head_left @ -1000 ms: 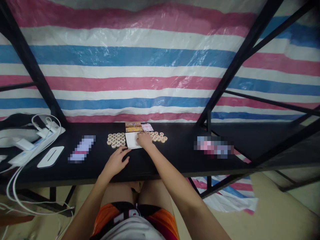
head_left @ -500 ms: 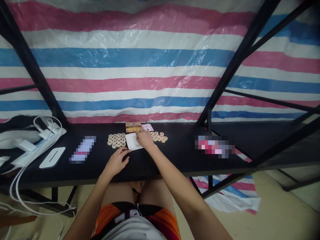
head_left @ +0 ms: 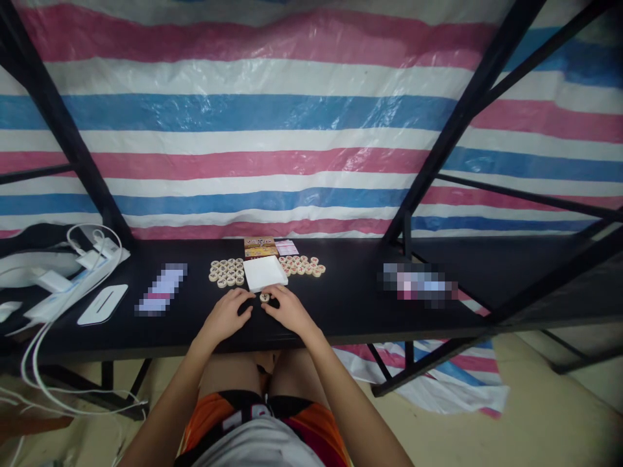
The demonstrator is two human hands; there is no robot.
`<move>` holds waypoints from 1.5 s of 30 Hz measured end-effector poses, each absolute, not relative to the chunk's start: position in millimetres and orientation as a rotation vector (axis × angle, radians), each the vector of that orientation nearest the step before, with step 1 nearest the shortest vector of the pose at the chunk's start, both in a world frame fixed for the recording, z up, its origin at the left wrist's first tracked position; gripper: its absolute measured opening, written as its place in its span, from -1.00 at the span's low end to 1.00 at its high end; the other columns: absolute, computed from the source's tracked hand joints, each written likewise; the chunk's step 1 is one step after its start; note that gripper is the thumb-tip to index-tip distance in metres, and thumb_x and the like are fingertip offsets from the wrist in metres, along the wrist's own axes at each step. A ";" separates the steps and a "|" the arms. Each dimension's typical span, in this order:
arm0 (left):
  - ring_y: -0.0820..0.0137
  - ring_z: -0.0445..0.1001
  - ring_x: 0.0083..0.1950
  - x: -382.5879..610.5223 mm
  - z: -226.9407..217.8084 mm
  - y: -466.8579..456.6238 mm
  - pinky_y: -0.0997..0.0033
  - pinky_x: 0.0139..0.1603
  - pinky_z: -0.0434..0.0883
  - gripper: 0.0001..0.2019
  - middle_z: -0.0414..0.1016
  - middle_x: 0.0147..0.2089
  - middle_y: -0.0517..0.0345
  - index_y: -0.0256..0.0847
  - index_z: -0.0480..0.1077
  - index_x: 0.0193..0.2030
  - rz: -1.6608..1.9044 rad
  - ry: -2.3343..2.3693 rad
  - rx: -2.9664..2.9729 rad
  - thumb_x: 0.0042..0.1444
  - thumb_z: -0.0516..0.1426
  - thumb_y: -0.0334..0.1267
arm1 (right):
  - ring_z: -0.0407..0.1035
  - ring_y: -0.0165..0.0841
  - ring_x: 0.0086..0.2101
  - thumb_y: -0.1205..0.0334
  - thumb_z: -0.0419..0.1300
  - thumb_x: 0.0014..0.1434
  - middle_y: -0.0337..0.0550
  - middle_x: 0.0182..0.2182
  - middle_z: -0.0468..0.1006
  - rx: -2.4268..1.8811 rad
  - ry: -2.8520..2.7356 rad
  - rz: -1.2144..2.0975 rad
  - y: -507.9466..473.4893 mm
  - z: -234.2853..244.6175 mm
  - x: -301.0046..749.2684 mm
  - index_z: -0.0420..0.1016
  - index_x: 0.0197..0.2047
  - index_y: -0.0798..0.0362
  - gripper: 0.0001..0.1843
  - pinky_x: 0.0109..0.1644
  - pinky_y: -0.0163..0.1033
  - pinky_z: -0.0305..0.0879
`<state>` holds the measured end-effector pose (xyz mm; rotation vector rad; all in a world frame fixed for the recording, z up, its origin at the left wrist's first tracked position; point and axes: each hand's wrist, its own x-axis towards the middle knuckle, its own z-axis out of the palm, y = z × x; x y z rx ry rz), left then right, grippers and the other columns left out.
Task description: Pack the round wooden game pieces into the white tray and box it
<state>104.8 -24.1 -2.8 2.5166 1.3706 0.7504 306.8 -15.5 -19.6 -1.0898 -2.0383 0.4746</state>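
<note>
My right hand (head_left: 291, 309) rests on the black table (head_left: 341, 305) near its front edge, fingers pinched on one round wooden chess piece (head_left: 265, 298). My left hand (head_left: 226, 314) lies beside it, fingers curled loosely and touching the table, holding nothing. Just beyond both hands is a folded white sheet (head_left: 264, 272). To the sheet's left is a cluster of several round chess pieces (head_left: 226, 272), and another cluster of red-marked pieces (head_left: 302, 265) lies to its right. A brown box (head_left: 259, 246) stands behind the sheet.
A white power strip with cables (head_left: 73, 272) and a white flat device (head_left: 102, 304) lie at the left. Black metal frame bars (head_left: 438, 162) rise at the right and left. A striped tarpaulin (head_left: 272, 117) hangs behind the table.
My right hand drew back from the far side of the white sheet to the table's near edge, bringing one chess piece with it. My left hand stayed put.
</note>
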 end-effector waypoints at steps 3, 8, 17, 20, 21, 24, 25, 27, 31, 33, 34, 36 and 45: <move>0.27 0.35 0.04 104.1 -4.3 -24.7 0.24 0.09 0.31 -0.61 0.35 0.08 0.05 -0.09 0.30 0.14 0.706 1.323 2.573 0.16 0.05 -0.23 | 0.36 -0.41 -0.28 0.29 0.07 0.15 -0.12 -0.07 0.41 -1.119 -1.965 0.451 -13.5 -21.5 307.9 0.43 -0.08 -0.01 -0.73 -0.05 -0.24 0.30; 0.23 0.30 0.10 104.2 -7.1 -22.9 0.14 0.16 0.24 -0.60 0.28 0.21 0.08 -0.03 0.29 0.17 0.563 1.253 2.695 0.17 0.05 -0.19 | 0.38 -0.36 -0.18 0.41 0.00 0.11 -0.04 0.08 0.30 -1.241 -1.911 0.374 -9.6 -27.6 309.9 0.41 0.03 0.02 -0.58 0.03 -0.16 0.30; 0.30 0.35 -0.07 106.8 0.0 -26.9 0.26 0.01 0.31 -0.81 0.46 -0.06 0.10 -0.15 0.40 -0.14 0.701 1.283 2.596 0.17 0.05 -0.20 | 0.37 -0.31 -0.13 0.35 0.04 0.13 -0.01 0.14 0.26 -1.301 -1.937 0.377 -9.3 -24.9 307.4 0.38 0.10 0.01 -0.55 0.06 -0.11 0.30; 0.32 0.36 -0.15 107.8 3.2 -28.4 0.31 -0.08 0.33 -0.86 0.47 -0.20 0.13 -0.16 0.38 -0.29 0.725 1.300 2.544 0.17 0.05 -0.19 | 0.37 -0.31 -0.12 0.35 0.03 0.14 -0.01 0.11 0.31 -1.315 -1.949 0.360 -7.3 -26.9 306.9 0.39 0.09 0.01 -0.56 0.08 -0.12 0.29; 0.33 0.36 -0.17 108.1 3.8 -28.5 0.32 -0.10 0.33 -0.86 0.47 -0.23 0.15 -0.16 0.37 -0.31 0.729 1.307 2.532 0.17 0.05 -0.19 | 0.37 -0.31 -0.12 0.35 0.03 0.14 -0.01 0.09 0.33 -1.320 -1.953 0.357 -6.6 -27.7 306.8 0.39 0.09 0.02 -0.57 0.08 -0.13 0.28; 0.33 0.36 -0.20 109.5 4.4 -27.5 0.34 -0.14 0.32 -0.88 0.46 -0.29 0.16 -0.16 0.36 -0.34 0.722 1.337 2.534 0.16 0.06 -0.21 | 0.37 -0.32 -0.13 0.35 0.02 0.15 -0.02 0.04 0.38 -1.324 -1.950 0.355 -5.1 -29.8 306.7 0.40 0.08 0.04 -0.58 0.07 -0.16 0.28; 0.33 0.36 -0.20 110.0 4.2 -27.0 0.34 -0.14 0.32 -0.88 0.46 -0.29 0.16 -0.16 0.36 -0.34 0.712 1.347 2.555 0.16 0.05 -0.22 | 0.37 -0.32 -0.13 0.34 0.02 0.15 -0.02 0.04 0.39 -1.320 -1.944 0.355 -4.8 -30.2 306.8 0.40 0.08 0.03 -0.58 0.07 -0.17 0.28; 0.32 0.36 -0.20 110.7 3.3 -26.8 0.33 -0.14 0.32 -0.87 0.45 -0.29 0.14 -0.17 0.36 -0.33 0.675 1.351 2.624 0.18 0.04 -0.23 | 0.37 -0.33 -0.15 0.34 0.01 0.16 -0.03 0.03 0.39 -1.309 -1.931 0.356 -4.8 -30.3 307.2 0.40 0.09 0.03 -0.58 0.05 -0.18 0.29; 0.30 0.36 -0.17 106.3 0.6 -33.2 0.31 -0.11 0.32 -0.85 0.46 -0.23 0.09 -0.19 0.36 -0.28 0.625 1.371 2.737 0.21 -0.01 -0.25 | 0.38 -0.39 -0.29 0.33 0.03 0.15 -0.05 0.01 0.38 -1.302 -1.897 0.391 -5.1 -28.7 308.7 0.40 0.07 0.01 -0.59 0.00 -0.20 0.31; 0.29 0.37 -0.16 97.8 -1.1 -40.1 0.31 -0.10 0.32 -0.84 0.47 -0.21 0.07 -0.19 0.37 -0.24 0.616 1.450 2.742 0.22 -0.02 -0.27 | 0.36 -0.43 -0.37 0.32 0.03 0.15 -0.06 0.00 0.39 -1.297 -1.880 0.423 -5.2 -27.5 309.6 0.43 0.03 0.03 -0.62 -0.02 -0.20 0.32; 0.29 0.37 -0.16 91.5 -2.1 -43.8 0.30 -0.10 0.32 -0.83 0.47 -0.20 0.07 -0.19 0.38 -0.22 0.614 1.509 2.733 0.22 -0.03 -0.27 | 0.35 -0.44 -0.40 0.31 0.03 0.14 -0.06 -0.01 0.39 -1.290 -1.872 0.435 -5.2 -26.9 309.9 0.44 0.01 0.04 -0.64 -0.03 -0.20 0.32; 0.27 0.39 -0.15 74.8 -3.7 -50.2 0.28 -0.08 0.32 -0.80 0.49 -0.19 0.05 -0.18 0.39 -0.20 0.611 1.633 2.701 0.22 -0.04 -0.25 | 0.34 -0.45 -0.42 0.32 0.04 0.13 -0.06 -0.03 0.40 -1.277 -1.858 0.449 -5.3 -25.9 310.6 0.46 -0.03 0.05 -0.66 -0.04 -0.20 0.31; 0.14 0.43 -0.10 8.8 2.4 -42.5 0.19 -0.05 0.35 -0.65 0.49 -0.10 -0.07 -0.26 0.41 -0.08 0.592 2.042 2.446 0.17 -0.07 -0.15 | 0.32 -0.47 -0.44 0.32 0.06 0.12 -0.09 -0.08 0.42 -1.234 -1.807 0.500 -3.6 -25.8 312.6 0.48 -0.10 0.05 -0.70 -0.06 -0.22 0.31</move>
